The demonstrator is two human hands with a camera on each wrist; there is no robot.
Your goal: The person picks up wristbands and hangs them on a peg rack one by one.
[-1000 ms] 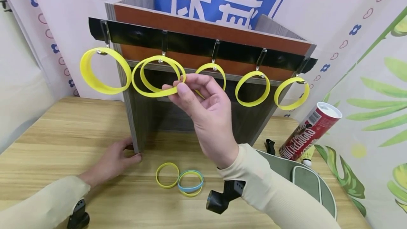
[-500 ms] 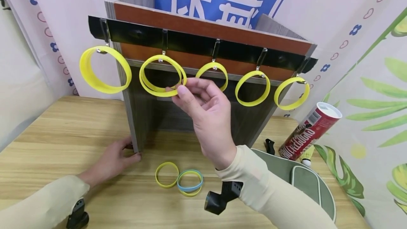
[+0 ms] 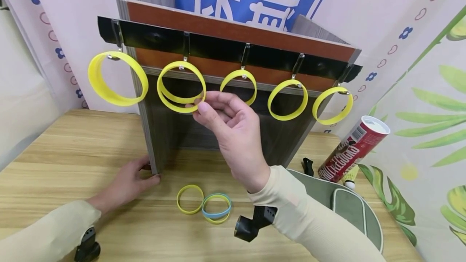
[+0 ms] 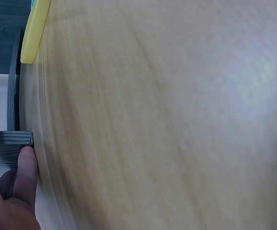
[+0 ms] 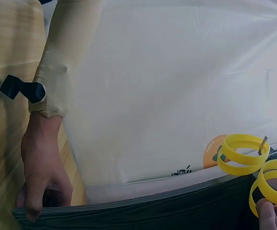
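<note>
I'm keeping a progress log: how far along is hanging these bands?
Done, it seems: yellow round bands hang from four silver-tipped hooks on the black strip. In hand: the right hand pinches a yellow round band at the second hook from left in the head view; the left hand grips the grey wood-grain panel. Likely left: two loose yellow bands and one blue band on the wooden table.

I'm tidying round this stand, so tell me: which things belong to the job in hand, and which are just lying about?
The job, it seems:
yellow band, pinched by the right hand
grey stand, gripped by the left hand
hanging yellow bands
probably the loose yellow and blue bands on the table

Lying about, it seems:
red tube
yellow shuttlecock
green bag
small black object
</note>
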